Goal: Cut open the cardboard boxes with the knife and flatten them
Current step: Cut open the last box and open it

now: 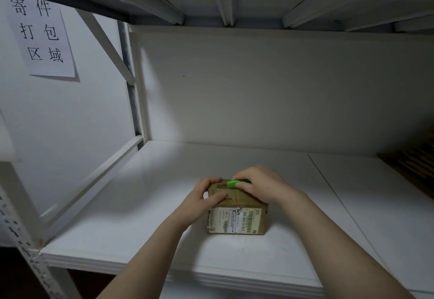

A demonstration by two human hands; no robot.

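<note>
Left hand (203, 197) grips the box (237, 219), thumb on top; right hand (261, 186) curls its fingers (244, 175) round the knife (234, 183).

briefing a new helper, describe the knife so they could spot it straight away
On the white shelf board sits one small cardboard box with shipping labels on its near side. At the box's top far edge, the right hand grips a bright green knife, the only vividly coloured thing there.

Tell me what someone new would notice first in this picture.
A small brown cardboard box with shipping labels sits on the white shelf board. The left hand grips its left end while the right hand holds a green knife against its top. A paper sign hangs upper left.
</note>
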